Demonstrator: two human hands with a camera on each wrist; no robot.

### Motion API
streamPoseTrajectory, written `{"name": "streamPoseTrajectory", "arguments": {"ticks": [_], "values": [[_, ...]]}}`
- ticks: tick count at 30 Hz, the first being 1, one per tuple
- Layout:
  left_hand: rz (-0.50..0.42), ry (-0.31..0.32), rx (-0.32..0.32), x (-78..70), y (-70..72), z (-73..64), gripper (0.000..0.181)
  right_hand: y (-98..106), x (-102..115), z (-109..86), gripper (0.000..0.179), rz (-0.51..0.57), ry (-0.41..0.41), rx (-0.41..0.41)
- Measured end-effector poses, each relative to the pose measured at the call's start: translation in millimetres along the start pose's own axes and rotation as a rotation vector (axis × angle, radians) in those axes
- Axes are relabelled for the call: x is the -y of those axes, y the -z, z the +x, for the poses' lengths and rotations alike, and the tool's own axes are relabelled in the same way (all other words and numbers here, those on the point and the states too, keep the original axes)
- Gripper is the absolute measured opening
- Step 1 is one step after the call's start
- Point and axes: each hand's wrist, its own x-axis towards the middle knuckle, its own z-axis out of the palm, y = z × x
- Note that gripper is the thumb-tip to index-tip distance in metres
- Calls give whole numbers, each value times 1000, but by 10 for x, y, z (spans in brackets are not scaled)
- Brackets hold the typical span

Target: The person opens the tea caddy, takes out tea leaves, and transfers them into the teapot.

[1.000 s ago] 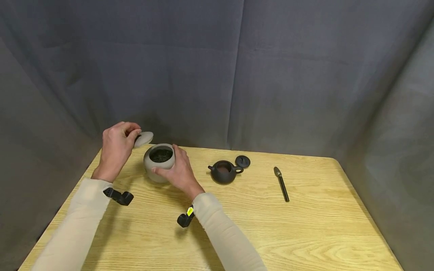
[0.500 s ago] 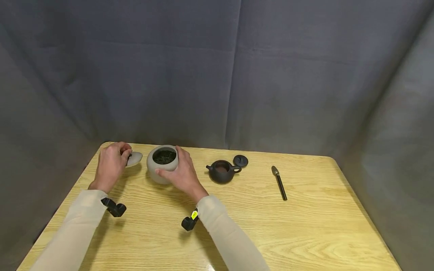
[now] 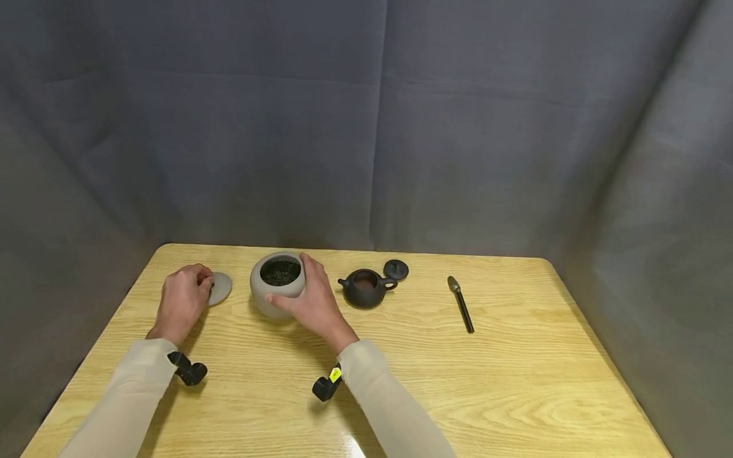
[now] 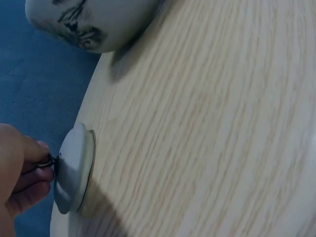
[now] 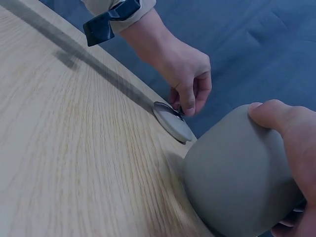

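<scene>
Left hand [image 3: 182,299]: fingers drawn together, dark knob [image 4: 56,160] of the pale grey lid [image 3: 221,289] pinched between thumb and fingertips. Lid laid on the table [image 3: 515,381], knob side up. Right hand [image 3: 318,305]: spread around the grey jar [image 3: 259,296], wall gripped with thumb at the near side, fingers around the far side, partly hidden. Jar uncovered, mouth upward, placed to the right of the lid with a gap between; dark green leaves [image 3: 280,273] seen inside. Dark printed pattern [image 4: 74,22] shown on its wall by the left wrist view.

Farther right, a dark teapot [image 3: 363,297], uncovered, spout pointed toward the jar. Its small black lid [image 3: 396,270] set down just behind the handle. Beyond these, a black-handled scoop [image 3: 462,308], laid lengthwise, metal head away from the person. Pale sleeves worn, a black camera [image 3: 193,374] strapped at each wrist. Table backed by grey curtain [image 3: 286,159].
</scene>
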Motion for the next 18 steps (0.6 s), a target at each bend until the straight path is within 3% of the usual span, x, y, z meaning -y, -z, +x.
{"name": "streamPoseTrajectory", "arguments": {"ticks": [4,10,18], "values": [[8,43,4,-17,2,8,14,30,-16,-46,109,5,-5,1],[-42,119,42,-169,70,26,41,60,-13,-62,109,9,-4,3],[-233,33,85,-548,109,-114,58,171,12,-98,108,21,-40,51]]}}
